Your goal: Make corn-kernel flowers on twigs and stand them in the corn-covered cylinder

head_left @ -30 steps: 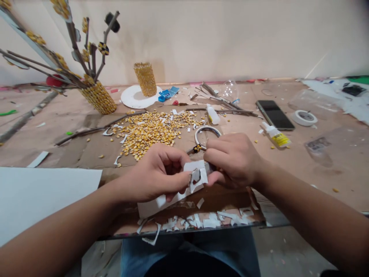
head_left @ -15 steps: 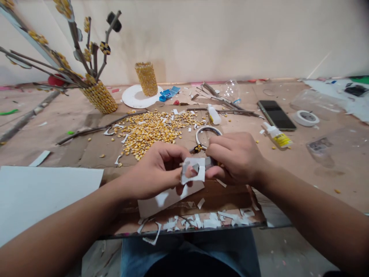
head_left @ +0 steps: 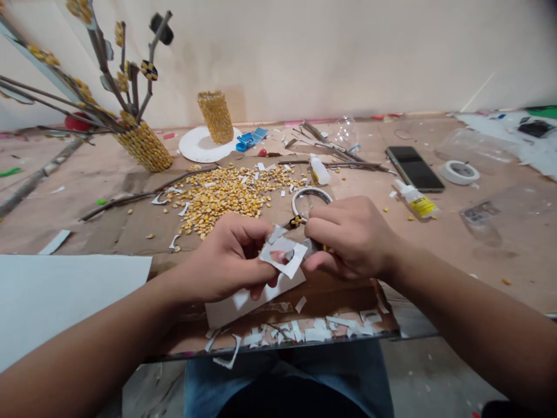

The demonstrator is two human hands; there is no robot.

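My left hand (head_left: 230,255) is closed on a small piece of white paper (head_left: 296,261) with a hole cut in it. One edge of the paper is partly cut and bent up. My right hand (head_left: 357,238) is wrapped round a grey-bladed cutting tool (head_left: 310,247); its tip shows in the paper's hole, and my fingers hide most of it. Under my hands lies a white paper strip (head_left: 235,307) on brown cardboard. Just beyond them are a tape roll (head_left: 298,203) and a small black piece with yellow kernels (head_left: 296,221).
Corn kernels (head_left: 221,200) are heaped beyond my left hand. A corn-covered pot (head_left: 145,148) with twigs stands back left, near a corn-covered cup (head_left: 216,119). Glue bottles (head_left: 420,203), a phone (head_left: 413,168) and twigs lie beyond. Paper scraps (head_left: 317,334) line the front edge.
The holed paper has turned and tilted in my left hand, and a flap at its upper edge now stands up. Both hands have shifted slightly left in the view, as has the whole scene.
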